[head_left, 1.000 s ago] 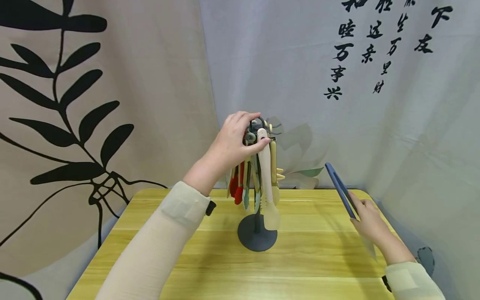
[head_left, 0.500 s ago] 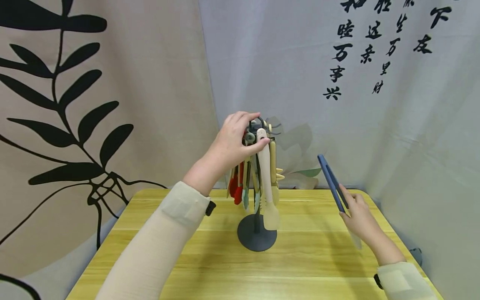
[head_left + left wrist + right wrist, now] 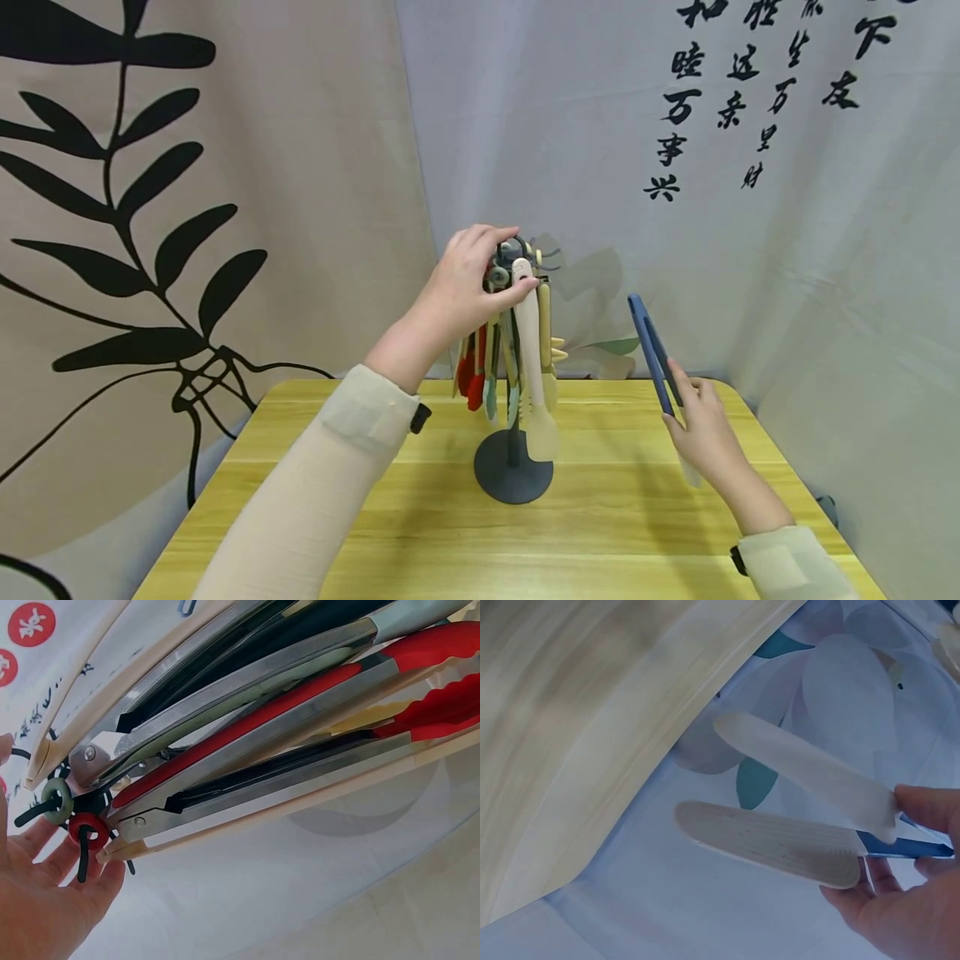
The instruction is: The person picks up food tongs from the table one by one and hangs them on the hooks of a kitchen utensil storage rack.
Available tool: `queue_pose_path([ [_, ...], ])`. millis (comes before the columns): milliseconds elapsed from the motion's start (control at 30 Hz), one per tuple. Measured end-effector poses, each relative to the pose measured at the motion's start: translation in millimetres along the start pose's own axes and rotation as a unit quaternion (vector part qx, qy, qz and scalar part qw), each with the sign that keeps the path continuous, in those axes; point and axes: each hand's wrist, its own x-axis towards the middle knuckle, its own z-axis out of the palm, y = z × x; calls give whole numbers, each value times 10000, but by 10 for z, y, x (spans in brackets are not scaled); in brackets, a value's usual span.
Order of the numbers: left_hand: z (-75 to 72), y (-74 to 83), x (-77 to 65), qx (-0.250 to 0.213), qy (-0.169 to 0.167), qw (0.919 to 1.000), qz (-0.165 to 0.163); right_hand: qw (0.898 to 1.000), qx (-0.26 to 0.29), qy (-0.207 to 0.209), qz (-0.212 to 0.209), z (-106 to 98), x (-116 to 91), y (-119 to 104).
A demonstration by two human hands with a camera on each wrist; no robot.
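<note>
My left hand (image 3: 472, 279) grips the top of a dark utensil stand (image 3: 513, 471), its fingers behind the hooks and the thumb across a pale tong handle. Several tongs hang there: a cream pair (image 3: 531, 358) at the front, red-tipped tongs (image 3: 247, 739) with a red ring, and green-handled tongs (image 3: 262, 682) beside them. Off to the right, my right hand (image 3: 708, 429) holds blue tongs (image 3: 651, 350) with white tips (image 3: 769, 840). Their blue end points up and leans left, and the two ribbed white tips stand apart below the hand.
Both hands are over a wooden table (image 3: 420, 550), with the stand's round base on it. Behind hangs a pale curtain (image 3: 322, 167) with black leaf prints and writing. A watch-like black band sits at each cuff.
My right hand has moved left and slightly up with the blue tongs, closer to the stand. The left hand has stayed at the stand's top.
</note>
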Motion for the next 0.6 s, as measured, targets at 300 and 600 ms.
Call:
queue_pose_path([
  [300, 16, 7, 4, 73, 32, 10000, 9, 9995, 320, 3, 19, -2, 15, -119],
  [600, 5, 31, -1, 204, 75, 9998, -13, 9984, 422, 310, -236, 7, 29, -256],
])
